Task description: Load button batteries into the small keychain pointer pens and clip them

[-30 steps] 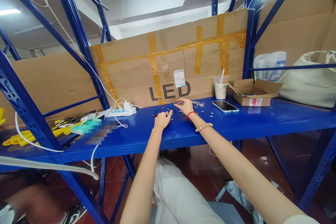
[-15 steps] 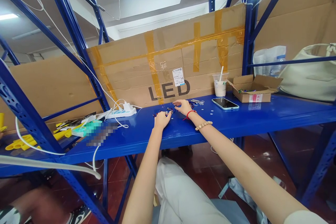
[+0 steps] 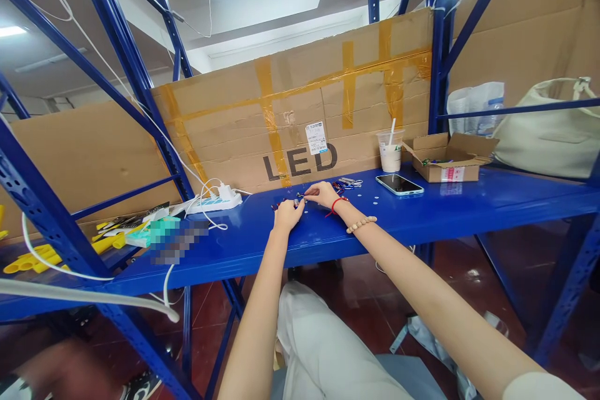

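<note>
On the blue shelf (image 3: 262, 237), my left hand (image 3: 287, 214) is closed around something small that I cannot make out, with dark bits showing at its fingers. My right hand (image 3: 322, 195), with a red string and a beaded bracelet at the wrist, pinches close beside the left fingertips; what it grips is too small to name. Small dark and shiny pieces lie between and behind the fingers. Just behind the right hand rests a little pile of small metal and coloured items (image 3: 347, 184).
A phone (image 3: 400, 185), a drink cup (image 3: 390, 153) and an open cardboard box (image 3: 450, 165) stand to the right. At the left are a white power strip (image 3: 218, 201) with cables and yellow tubes (image 3: 42, 256). A cardboard panel (image 3: 225, 144) stands behind; blue posts flank it.
My right hand has moved slightly left and down, and its fingers have closed in next to my left fingertips. The whole view has shifted slightly.
</note>
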`<state>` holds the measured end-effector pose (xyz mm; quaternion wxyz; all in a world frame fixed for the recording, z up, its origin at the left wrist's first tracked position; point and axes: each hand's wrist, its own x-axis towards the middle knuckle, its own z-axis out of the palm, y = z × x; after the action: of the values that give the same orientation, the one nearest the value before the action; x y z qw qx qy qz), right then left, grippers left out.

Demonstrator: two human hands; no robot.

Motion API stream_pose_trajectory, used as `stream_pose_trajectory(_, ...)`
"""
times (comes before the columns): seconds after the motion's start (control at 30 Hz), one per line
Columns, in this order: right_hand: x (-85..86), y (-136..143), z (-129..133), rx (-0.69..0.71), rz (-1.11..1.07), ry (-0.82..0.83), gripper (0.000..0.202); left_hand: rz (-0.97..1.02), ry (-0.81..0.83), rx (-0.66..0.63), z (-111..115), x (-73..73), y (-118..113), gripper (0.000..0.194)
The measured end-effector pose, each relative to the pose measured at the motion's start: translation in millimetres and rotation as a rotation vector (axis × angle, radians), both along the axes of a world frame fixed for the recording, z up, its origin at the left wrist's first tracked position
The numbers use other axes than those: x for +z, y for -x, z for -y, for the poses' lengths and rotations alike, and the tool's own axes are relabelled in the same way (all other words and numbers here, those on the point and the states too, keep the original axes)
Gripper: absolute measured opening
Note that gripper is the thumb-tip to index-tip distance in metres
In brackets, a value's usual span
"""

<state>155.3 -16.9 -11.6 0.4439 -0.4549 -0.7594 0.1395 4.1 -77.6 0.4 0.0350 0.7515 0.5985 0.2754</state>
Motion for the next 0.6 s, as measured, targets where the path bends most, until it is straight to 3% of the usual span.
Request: stream_pose_trajectory(0.6, 3.7, -1, 8, -0.102, 0.14, -0.021, 0.021, 0.008, -0.005, -0.008, -3, -1.6, 1, 0.042)
